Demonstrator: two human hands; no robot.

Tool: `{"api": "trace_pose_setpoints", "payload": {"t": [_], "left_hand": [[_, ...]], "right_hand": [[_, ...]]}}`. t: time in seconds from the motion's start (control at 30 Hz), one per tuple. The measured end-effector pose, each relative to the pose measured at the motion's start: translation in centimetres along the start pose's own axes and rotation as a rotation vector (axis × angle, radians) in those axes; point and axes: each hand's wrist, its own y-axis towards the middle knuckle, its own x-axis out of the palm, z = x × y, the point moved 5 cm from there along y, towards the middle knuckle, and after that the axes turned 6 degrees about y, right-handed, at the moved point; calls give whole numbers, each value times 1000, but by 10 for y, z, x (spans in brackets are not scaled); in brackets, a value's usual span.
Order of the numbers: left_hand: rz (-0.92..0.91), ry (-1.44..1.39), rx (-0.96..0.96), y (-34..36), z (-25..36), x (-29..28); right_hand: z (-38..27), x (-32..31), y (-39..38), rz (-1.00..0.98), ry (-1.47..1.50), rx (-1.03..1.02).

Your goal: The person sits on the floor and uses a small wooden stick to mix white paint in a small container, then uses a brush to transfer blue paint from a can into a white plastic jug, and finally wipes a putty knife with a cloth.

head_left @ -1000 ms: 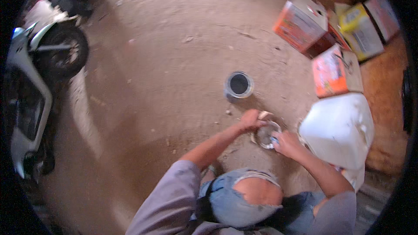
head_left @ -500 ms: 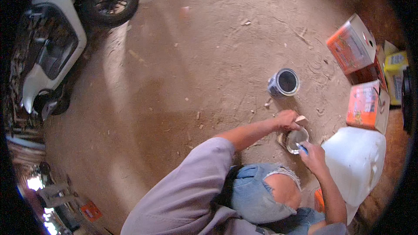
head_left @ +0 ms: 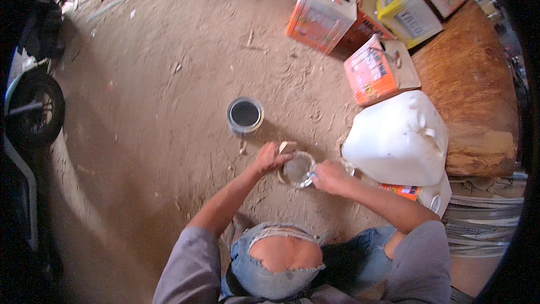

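Note:
A small round pot (head_left: 298,169) with a shiny rim and pale greyish contents stands on the dirt floor in front of my knees. My left hand (head_left: 271,158) is closed at its left rim, holding a small light-coloured wooden piece (head_left: 287,147). At the right rim, my right hand (head_left: 332,177) is closed around a thin blue-handled tool (head_left: 313,174), mostly hidden by the fingers; its working end cannot be made out. Beyond my left hand stands an open metal can (head_left: 246,117) with dark contents.
To the right lies a white plastic jerrycan (head_left: 397,138). Behind it stand orange-and-white square tins (head_left: 379,73) and a yellow tin (head_left: 409,14), by a large brown wooden slab (head_left: 469,95). A motorbike wheel (head_left: 36,107) shows at the far left.
My view has swung to the right, so the motorbike slid to the left edge. My right hand with the blue-handled tool has shifted to the pot's right rim. The left hand keeps its hold.

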Motion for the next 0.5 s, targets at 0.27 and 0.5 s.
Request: {"api": "trace_pose_setpoints", "payload": {"t": [0.27,0.5], "left_hand": [[-7,-36,-22,-12,-6,-7],[-49,-32,-32,-11,5,-6]], "right_hand": [[-31,-19,1,137,-65,-222],[-18,-3,4,119,-196,-258]]}}
